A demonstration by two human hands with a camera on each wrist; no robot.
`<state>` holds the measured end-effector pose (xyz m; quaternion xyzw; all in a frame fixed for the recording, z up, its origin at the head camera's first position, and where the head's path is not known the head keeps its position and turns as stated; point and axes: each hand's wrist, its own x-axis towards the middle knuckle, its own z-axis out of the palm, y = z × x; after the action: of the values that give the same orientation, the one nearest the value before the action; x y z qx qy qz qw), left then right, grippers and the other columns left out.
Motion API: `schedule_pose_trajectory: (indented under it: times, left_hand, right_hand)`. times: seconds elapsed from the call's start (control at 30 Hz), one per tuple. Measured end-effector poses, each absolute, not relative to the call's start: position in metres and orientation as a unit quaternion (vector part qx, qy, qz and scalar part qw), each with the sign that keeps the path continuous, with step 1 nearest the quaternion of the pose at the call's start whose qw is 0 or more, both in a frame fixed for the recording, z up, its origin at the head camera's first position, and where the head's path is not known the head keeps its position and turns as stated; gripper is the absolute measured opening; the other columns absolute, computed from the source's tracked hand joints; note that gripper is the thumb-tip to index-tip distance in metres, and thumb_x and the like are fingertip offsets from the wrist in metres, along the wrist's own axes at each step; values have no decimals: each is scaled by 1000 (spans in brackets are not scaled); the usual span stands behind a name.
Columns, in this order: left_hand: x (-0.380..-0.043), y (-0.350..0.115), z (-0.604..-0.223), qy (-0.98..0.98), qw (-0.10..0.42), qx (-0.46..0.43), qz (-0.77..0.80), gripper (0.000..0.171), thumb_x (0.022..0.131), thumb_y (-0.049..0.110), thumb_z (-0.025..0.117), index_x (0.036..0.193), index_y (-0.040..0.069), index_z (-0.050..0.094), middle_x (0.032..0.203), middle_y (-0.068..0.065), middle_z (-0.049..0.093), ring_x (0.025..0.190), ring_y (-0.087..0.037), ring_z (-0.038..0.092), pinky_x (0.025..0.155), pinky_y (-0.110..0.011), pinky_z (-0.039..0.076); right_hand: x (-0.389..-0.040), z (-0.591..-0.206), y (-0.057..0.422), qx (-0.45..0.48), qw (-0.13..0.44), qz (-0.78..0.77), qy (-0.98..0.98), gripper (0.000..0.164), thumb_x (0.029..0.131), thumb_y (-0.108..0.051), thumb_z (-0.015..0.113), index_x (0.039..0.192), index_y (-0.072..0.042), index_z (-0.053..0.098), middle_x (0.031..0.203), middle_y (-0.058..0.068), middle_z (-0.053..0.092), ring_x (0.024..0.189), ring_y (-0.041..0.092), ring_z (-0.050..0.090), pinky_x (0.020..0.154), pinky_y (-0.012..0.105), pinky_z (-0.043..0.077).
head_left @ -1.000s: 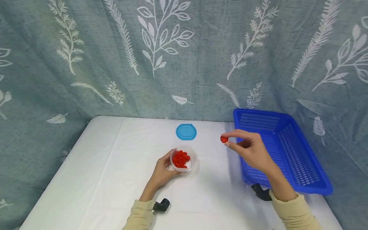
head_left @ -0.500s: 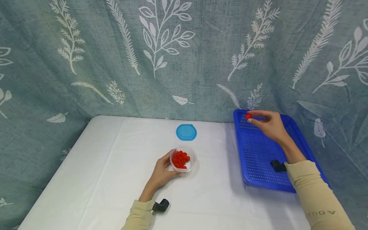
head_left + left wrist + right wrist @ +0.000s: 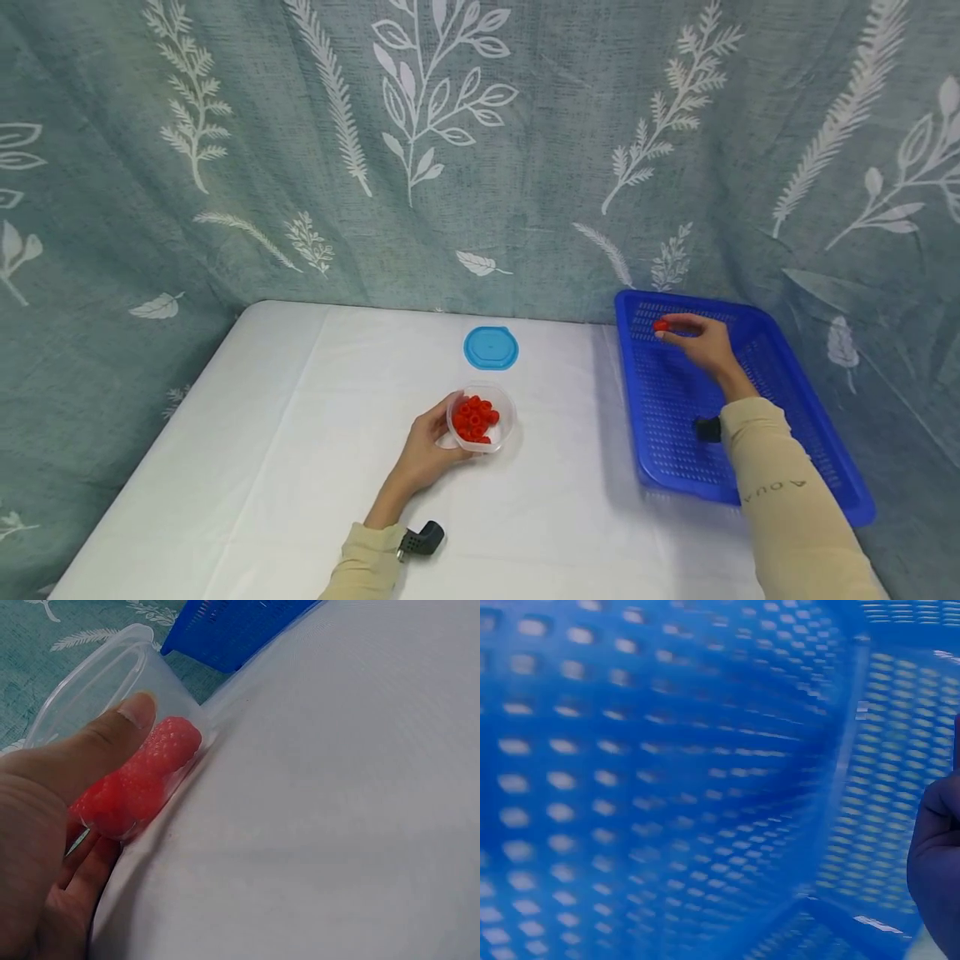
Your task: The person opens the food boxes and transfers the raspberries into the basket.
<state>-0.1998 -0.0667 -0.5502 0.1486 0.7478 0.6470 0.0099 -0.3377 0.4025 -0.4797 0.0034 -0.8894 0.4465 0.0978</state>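
My left hand [image 3: 426, 450] grips a small clear plastic container [image 3: 507, 417] on the white table. Several raspberries [image 3: 473, 418] lie inside it. In the left wrist view the thumb presses the side of the tilted-looking cup, with raspberries [image 3: 171, 744] showing through its wall. Over the far end of a blue basket [image 3: 795, 400], my right hand [image 3: 705, 340] pinches one raspberry [image 3: 661, 325] between thumb and fingertips. The right wrist view shows the basket's perforated inside and only part of the right hand [image 3: 941, 847]; the berry is out of that view.
A round blue lid [image 3: 491, 347] lies flat on the white tablecloth [image 3: 322, 433], behind the container. A patterned green curtain [image 3: 337, 150] hangs along the back of the table. The basket stands at the right side, its rim raised above the table.
My right hand has carried the raspberry rightward from beside the basket to over its far end, then lowered slightly. My left hand stays on the container.
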Motion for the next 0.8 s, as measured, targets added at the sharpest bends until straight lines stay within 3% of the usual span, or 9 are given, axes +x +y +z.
schedule_pose_trajectory:
  times: [0.47,0.6,0.8]
  left_hand:
    - [-214,-71,-576,738,13,163,655,90,76,6,89,154,11,45,155,-6,49,147,-24,43,119,-40,37]
    - [-214,-73,-576,745,13,167,646,90,77,10,89,155,14,44,156,-4,49,147,-23,42,119,-38,37]
    - [-214,-75,-577,754,16,162,637,90,77,11,89,155,16,44,156,0,48,147,-19,41,119,-35,37]
  right_hand:
    - [-336,-508,406,-40,-46,457,-887,56,90,-19,79,132,11,60,101,-10,72,84,-12,56,74,9,47]
    - [-340,-516,404,-34,-66,469,-880,57,90,-16,79,134,13,58,96,-11,74,82,-11,60,74,8,47]
    - [-343,-521,396,-37,-88,458,-884,59,91,-19,78,138,11,55,107,-1,76,83,-10,59,75,9,47]
